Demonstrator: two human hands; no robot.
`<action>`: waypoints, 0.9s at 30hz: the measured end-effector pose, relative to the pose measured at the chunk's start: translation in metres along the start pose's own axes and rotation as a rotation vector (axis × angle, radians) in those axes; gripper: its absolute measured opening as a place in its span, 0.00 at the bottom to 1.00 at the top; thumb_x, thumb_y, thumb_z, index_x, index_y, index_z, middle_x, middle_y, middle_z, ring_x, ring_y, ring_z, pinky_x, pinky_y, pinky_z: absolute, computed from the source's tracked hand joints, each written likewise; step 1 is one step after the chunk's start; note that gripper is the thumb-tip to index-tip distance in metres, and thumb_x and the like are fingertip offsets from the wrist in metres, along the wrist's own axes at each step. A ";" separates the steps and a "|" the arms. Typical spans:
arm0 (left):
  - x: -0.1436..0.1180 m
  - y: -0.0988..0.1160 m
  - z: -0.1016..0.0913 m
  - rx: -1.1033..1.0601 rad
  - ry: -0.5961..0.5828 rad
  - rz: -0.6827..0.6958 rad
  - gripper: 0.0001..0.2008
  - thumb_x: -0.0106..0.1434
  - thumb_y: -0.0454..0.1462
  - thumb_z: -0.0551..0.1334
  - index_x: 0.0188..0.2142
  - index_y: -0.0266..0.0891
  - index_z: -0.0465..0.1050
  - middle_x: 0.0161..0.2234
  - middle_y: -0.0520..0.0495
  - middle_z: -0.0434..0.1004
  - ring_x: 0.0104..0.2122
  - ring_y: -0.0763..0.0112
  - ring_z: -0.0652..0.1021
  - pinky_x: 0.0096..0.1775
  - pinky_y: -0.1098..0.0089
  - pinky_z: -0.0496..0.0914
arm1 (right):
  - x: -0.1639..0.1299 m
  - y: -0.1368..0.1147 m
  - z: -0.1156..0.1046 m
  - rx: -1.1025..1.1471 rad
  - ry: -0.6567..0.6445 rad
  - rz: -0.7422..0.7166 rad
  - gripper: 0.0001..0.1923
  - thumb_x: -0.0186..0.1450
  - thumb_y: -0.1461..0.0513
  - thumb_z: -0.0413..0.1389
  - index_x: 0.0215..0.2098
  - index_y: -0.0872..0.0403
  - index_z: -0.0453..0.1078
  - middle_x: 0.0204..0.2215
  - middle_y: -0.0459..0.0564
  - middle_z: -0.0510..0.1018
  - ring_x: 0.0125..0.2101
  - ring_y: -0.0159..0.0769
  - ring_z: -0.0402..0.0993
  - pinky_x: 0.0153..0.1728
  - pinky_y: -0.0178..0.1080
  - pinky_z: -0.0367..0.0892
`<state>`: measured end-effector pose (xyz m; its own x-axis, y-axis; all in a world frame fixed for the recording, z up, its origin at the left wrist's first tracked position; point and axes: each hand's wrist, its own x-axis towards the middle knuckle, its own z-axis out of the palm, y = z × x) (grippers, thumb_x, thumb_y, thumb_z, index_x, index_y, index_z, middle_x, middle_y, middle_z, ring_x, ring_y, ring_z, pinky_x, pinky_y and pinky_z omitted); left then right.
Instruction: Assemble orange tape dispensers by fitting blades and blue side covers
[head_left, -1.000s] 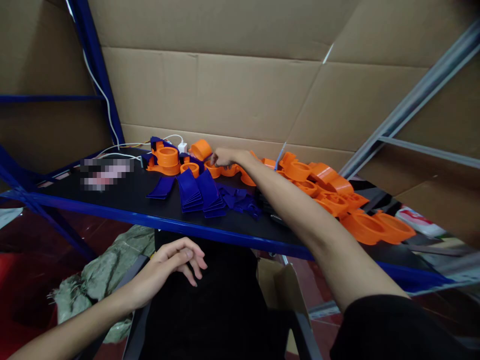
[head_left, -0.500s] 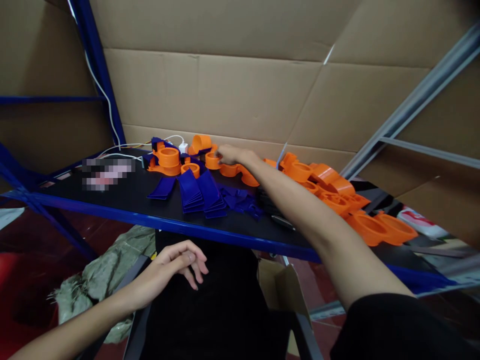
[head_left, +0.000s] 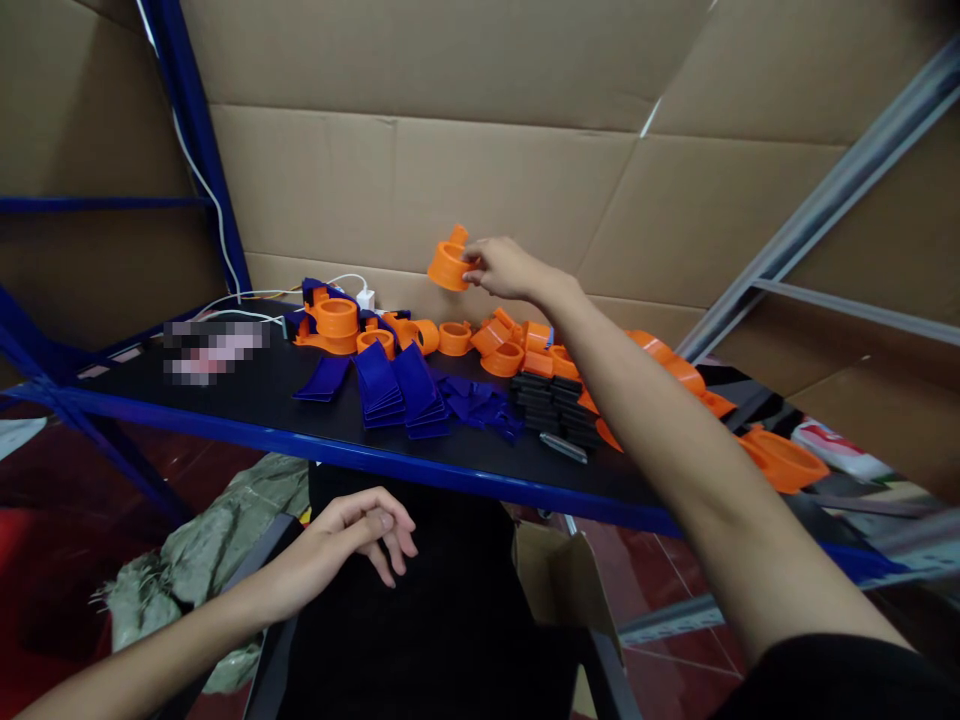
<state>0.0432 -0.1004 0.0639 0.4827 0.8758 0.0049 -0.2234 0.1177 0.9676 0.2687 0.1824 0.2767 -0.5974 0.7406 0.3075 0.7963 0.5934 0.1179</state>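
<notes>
Holding: right hand [head_left: 504,267] is pinching an orange ring part [head_left: 449,264] by its near edge, lifted clear above the bench [head_left: 247,400].
Direction: part is sitting just left of the fingertips, its open bore tilting toward the cardboard wall [head_left: 390,180].
Below: a row of orange parts [head_left: 480,340] is lying under the raised hand, with blue wedges [head_left: 397,385] nearer the bench edge.
Left hand [head_left: 352,530]: is resting loosely curled and empty on the lap, well apart from the part.
Nearer hand: the right one is gripping it.
</notes>
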 end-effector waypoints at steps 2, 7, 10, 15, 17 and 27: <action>0.000 0.000 0.000 -0.014 0.006 0.000 0.12 0.69 0.42 0.59 0.42 0.36 0.77 0.38 0.40 0.79 0.35 0.62 0.79 0.37 0.63 0.75 | -0.012 -0.009 -0.006 0.062 0.078 -0.017 0.12 0.68 0.63 0.55 0.48 0.61 0.72 0.46 0.60 0.76 0.43 0.43 0.71 0.44 0.40 0.62; 0.002 0.001 -0.002 -0.118 0.008 0.061 0.15 0.70 0.42 0.56 0.47 0.36 0.76 0.44 0.35 0.79 0.43 0.56 0.78 0.39 0.59 0.75 | -0.056 -0.053 -0.016 0.280 0.225 -0.168 0.09 0.67 0.61 0.57 0.44 0.56 0.73 0.44 0.53 0.76 0.43 0.40 0.71 0.46 0.40 0.63; 0.002 0.003 -0.004 -0.196 0.018 0.157 0.19 0.71 0.44 0.53 0.54 0.37 0.73 0.53 0.32 0.76 0.50 0.50 0.76 0.42 0.55 0.75 | -0.095 -0.087 -0.017 0.469 0.213 -0.291 0.08 0.68 0.59 0.57 0.43 0.55 0.73 0.42 0.50 0.77 0.40 0.38 0.72 0.44 0.39 0.66; -0.001 0.009 -0.005 -0.385 0.121 0.291 0.28 0.71 0.54 0.49 0.61 0.43 0.68 0.64 0.38 0.68 0.63 0.48 0.67 0.57 0.50 0.67 | -0.171 -0.140 0.005 0.758 0.001 -0.543 0.08 0.71 0.60 0.55 0.44 0.54 0.73 0.42 0.51 0.77 0.43 0.36 0.73 0.49 0.39 0.68; -0.003 0.010 -0.003 -0.458 0.160 0.330 0.31 0.70 0.57 0.48 0.63 0.45 0.66 0.66 0.40 0.65 0.64 0.49 0.65 0.60 0.50 0.64 | -0.197 -0.155 0.024 0.895 -0.128 -0.608 0.07 0.71 0.61 0.55 0.44 0.55 0.73 0.42 0.53 0.78 0.43 0.35 0.74 0.48 0.37 0.69; -0.004 -0.001 0.002 -0.397 0.079 0.173 0.22 0.69 0.44 0.57 0.59 0.40 0.68 0.61 0.33 0.70 0.54 0.41 0.76 0.55 0.42 0.67 | -0.259 -0.180 0.084 1.004 -0.322 -0.496 0.10 0.68 0.62 0.59 0.47 0.51 0.76 0.51 0.51 0.77 0.43 0.34 0.77 0.47 0.36 0.72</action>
<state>0.0430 -0.1044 0.0635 0.3467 0.9297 0.1242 -0.6109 0.1234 0.7820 0.2720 -0.0899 0.0963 -0.9336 0.3174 0.1661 0.1213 0.7166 -0.6869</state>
